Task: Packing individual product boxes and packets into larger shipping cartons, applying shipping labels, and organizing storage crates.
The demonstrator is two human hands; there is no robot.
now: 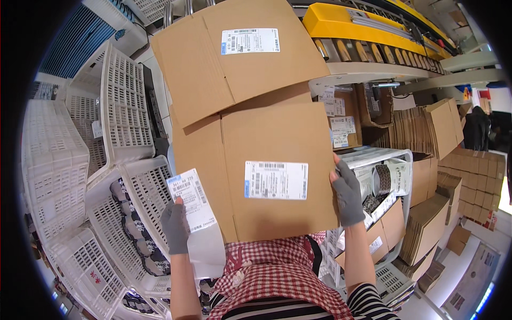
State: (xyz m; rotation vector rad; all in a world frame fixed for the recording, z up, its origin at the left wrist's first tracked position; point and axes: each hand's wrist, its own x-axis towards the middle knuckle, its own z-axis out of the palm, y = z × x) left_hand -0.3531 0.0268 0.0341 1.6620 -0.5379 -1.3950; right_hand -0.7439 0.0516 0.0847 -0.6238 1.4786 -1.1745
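Straight in front of me lies a brown cardboard box (277, 133) with a white shipping label (276, 180) on its face. My right hand (348, 197), in a grey fingerless glove, is closed on the box's right edge, thumb on top. A second labelled cardboard box (186, 69) sits just beyond, overlapping the nearer one's far edge. In a matching glove, my left hand (175, 226) pinches a printed label sheet (194, 205) at the nearer box's left side. The sheet's pale backing hangs below it.
White plastic crates (125, 101) crowd the left side, one holding dark patterned packets (136, 229). A yellow-sided roller conveyor (341, 26) runs along the far right. Flattened cartons (416, 130) stand at the right, near a white rack (402, 160) with packets and boxes.
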